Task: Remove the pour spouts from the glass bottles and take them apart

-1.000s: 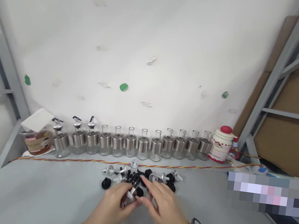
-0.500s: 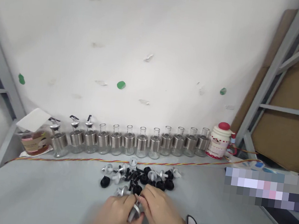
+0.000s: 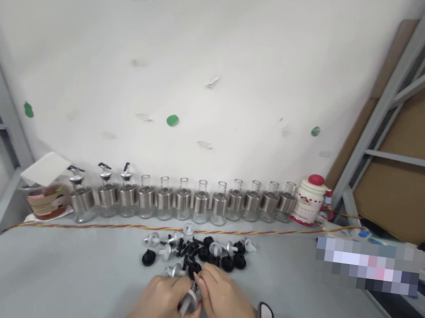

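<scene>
Low in the middle, my left hand (image 3: 165, 299) is closed around a silver bottle pour spout (image 3: 189, 302), its pale stem pointing down toward me. My right hand (image 3: 222, 297), wearing a watch, pinches at the spout's upper end; its fingertips hide what is between them. Just beyond my hands lies a loose heap: silver-and-clear spout pieces (image 3: 174, 270), round black stoppers (image 3: 149, 258) and small black lever pieces (image 3: 187, 249). One black stopper (image 3: 194, 270) sits right past my fingertips.
A row of glass bottles with metal sleeves (image 3: 202, 200) stands along the wall; the leftmost three carry spouts (image 3: 105, 171). A twisted red-yellow wire (image 3: 125, 226) runs before them. A decorated jar (image 3: 309, 200) stands right, an amber container (image 3: 48, 202) left.
The spout has turned slightly between my hands, its disc now facing me more. Both hands stay together in nearly the same place, and the heap is unchanged.
</scene>
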{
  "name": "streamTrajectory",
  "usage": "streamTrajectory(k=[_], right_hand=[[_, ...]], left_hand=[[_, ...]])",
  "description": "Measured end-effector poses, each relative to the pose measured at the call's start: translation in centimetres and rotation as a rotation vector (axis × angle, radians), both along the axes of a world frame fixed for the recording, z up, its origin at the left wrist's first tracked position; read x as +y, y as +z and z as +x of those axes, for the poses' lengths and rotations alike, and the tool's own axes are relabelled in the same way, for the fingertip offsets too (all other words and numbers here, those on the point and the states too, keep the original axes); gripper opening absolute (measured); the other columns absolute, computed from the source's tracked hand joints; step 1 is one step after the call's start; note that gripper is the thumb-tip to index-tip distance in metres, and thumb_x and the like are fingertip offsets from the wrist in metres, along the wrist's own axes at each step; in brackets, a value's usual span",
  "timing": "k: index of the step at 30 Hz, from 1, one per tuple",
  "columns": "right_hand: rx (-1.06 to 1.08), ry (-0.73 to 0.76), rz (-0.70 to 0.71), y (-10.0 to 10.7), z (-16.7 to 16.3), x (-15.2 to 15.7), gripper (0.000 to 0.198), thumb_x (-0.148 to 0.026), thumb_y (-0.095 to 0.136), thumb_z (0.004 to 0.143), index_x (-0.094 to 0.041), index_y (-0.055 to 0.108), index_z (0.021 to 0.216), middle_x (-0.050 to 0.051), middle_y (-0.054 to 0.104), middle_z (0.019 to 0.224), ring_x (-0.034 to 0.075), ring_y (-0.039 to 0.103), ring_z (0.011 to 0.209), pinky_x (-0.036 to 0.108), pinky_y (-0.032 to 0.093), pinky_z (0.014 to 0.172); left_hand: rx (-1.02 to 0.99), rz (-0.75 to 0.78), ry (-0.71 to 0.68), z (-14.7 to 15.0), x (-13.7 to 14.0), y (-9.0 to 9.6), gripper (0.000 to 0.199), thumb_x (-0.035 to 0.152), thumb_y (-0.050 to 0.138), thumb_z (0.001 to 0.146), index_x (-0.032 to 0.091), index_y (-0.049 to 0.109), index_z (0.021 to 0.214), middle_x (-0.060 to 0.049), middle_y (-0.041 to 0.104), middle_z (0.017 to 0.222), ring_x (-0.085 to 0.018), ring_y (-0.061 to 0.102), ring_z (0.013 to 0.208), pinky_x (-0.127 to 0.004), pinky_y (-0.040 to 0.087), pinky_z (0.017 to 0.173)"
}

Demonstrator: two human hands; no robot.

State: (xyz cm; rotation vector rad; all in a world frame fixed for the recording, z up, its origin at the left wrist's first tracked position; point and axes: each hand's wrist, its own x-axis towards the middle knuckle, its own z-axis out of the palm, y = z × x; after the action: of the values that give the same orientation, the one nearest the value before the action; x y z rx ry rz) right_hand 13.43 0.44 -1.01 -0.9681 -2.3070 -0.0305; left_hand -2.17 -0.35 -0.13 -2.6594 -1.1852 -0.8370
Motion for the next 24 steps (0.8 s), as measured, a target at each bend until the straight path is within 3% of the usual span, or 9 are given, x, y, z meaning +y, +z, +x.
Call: streamTrajectory(k=[6,10,13,20,24], right_hand=[[0.001,-0.031,-0.075,1.0,0.4,-0.5,0.029,-0.019,0.023,0.089,-0.017,0.049,0.075,0.003,0.053,0.071,0.016,0.048,0.066,0.030,0.039,0.065],[0.107,-0.084,-0.278,1.4,0.5,-0.6,0.019,-0.027,0.030,0.090,-0.019,0.048,0.090,0.003,0.054,0.082,0.016,0.051,0.076,0.027,0.040,0.068],[0.116,-0.085,-0.316,1.2,0.4,-0.6,0.020,-0.037,0.039,0.086,-0.018,0.046,0.091,0.003,0.054,0.083,0.017,0.051,0.075,0.027,0.040,0.066],[0.049,-0.024,-0.102,1.3,0.0,-0.7,0.025,-0.037,0.032,0.087,-0.017,0.046,0.079,0.003,0.055,0.073,0.016,0.049,0.066,0.031,0.036,0.067],[-0.108,0.031,0.141,0.9,0.3,-0.4,0.035,-0.028,0.025,0.088,-0.017,0.050,0.066,0.004,0.055,0.060,0.016,0.046,0.057,0.033,0.033,0.062]], left_hand=[[-0.095,-0.179,0.044,-0.1,0.0,-0.6,0.005,0.019,0.056,0.065,0.021,0.052,0.068,-0.001,0.062,0.052,-0.016,0.056,0.043,-0.022,0.035,0.042],[-0.133,-0.322,0.015,-0.4,0.1,-0.5,0.020,0.012,0.050,0.068,0.021,0.053,0.086,-0.005,0.065,0.077,-0.020,0.062,0.068,-0.024,0.042,0.057],[-0.173,-0.404,0.009,-0.1,0.0,-0.4,0.032,0.005,0.044,0.064,0.021,0.050,0.091,-0.006,0.061,0.088,-0.020,0.058,0.079,-0.026,0.042,0.066],[-0.435,-0.550,0.121,1.4,-0.4,-1.3,0.008,0.016,0.051,0.060,0.020,0.047,0.065,-0.001,0.055,0.063,-0.016,0.050,0.058,-0.023,0.034,0.053],[-0.635,-0.954,-0.003,1.8,-0.3,-1.7,0.009,0.016,0.053,0.058,0.019,0.046,0.053,0.004,0.046,0.051,-0.010,0.039,0.049,-0.022,0.027,0.048]])
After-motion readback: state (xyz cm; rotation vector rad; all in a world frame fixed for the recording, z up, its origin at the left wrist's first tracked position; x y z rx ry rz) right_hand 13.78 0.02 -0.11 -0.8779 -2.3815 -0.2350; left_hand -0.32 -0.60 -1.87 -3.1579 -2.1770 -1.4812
